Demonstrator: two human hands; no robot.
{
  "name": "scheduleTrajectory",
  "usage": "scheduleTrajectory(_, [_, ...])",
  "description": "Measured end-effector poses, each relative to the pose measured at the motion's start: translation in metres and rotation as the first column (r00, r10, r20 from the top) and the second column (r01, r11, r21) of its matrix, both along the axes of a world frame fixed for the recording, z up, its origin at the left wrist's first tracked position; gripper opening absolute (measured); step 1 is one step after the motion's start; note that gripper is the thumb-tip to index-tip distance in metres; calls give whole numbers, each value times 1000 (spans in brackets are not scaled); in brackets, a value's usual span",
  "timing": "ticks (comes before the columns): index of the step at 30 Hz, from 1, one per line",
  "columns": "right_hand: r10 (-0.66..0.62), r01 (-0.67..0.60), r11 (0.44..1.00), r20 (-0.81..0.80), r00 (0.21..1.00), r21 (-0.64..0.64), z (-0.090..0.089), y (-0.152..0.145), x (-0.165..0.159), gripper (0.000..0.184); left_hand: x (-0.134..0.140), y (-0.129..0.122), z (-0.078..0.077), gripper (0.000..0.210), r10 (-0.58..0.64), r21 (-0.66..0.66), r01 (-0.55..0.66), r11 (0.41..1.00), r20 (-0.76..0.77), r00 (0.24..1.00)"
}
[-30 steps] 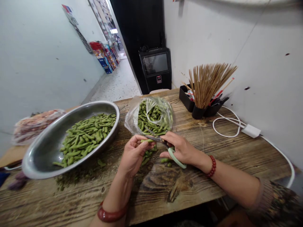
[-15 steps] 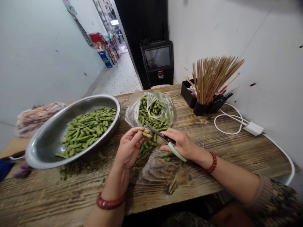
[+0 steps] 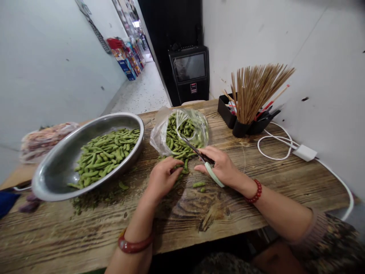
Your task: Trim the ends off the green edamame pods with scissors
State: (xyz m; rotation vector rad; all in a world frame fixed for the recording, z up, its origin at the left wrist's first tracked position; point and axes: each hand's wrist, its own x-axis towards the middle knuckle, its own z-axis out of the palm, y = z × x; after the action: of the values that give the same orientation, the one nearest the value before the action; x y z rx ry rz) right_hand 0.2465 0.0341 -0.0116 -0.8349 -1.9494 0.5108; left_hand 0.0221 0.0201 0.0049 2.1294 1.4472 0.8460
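Observation:
My left hand (image 3: 164, 179) hovers at the loose green soybean pods (image 3: 186, 166) in front of the plastic bag, thumb and index finger apart. I see no pod between those fingertips. My right hand (image 3: 221, 165) is closed around a pair of scissors (image 3: 203, 156) with a pale green handle; the blades point up and left toward the bag. More pods fill the clear plastic bag (image 3: 157, 133) just beyond both hands. To the left, a large metal basin (image 3: 54, 173) sits tilted, with many pods in it. Pod pieces (image 3: 199, 184) lie below my right hand.
Green trimmings (image 3: 94, 199) are scattered before the basin. A black holder (image 3: 226, 112) with wooden skewers (image 3: 253, 93) stands at the back right, beside a white cable and adapter (image 3: 304, 152). A bagged pinkish item (image 3: 42, 140) lies behind the basin on the left.
The pod held in my left fingers is no longer seen there. That hand has turned palm down toward the loose pods, its fingers parted. My right hand keeps the scissors, shifted slightly up.

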Motion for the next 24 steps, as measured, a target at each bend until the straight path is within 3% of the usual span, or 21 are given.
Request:
scheduleTrajectory(2, [-4,4,1000,2,1000,17,-1,1,0,44,0,-1,-2,16,-78,14,85,996,-268,960])
scheduleTrajectory(4, [-10,10,1000,7,1000,28,-2,1,0,44,-2,-1,-2,18,-99,7,113,994,-429,898])
scheduleTrajectory(7, [-4,3,1000,8,1000,23,-1,1,-1,43,-5,-3,-2,19,-88,10,109,994,-525,847])
scheduleTrajectory(11, [3,-3,1000,5,1000,-3,2,-1,-1,41,-6,-2,-4,16,3,63,38,997,-550,835])
scheduleTrajectory(18, [9,-8,999,14,1000,-33,3,-2,-1,40,-9,3,-3,9,92,92,-62,994,-359,929])
scheduleTrajectory(21, [23,-22,998,15,1000,-59,3,-2,-1,39,-11,5,-3,7,163,19,-162,987,-88,983])
scheduleTrajectory(24, [36,-34,996,30,999,-80,2,-2,-1,39,-8,3,-1,16,207,-188,-159,969,271,940])
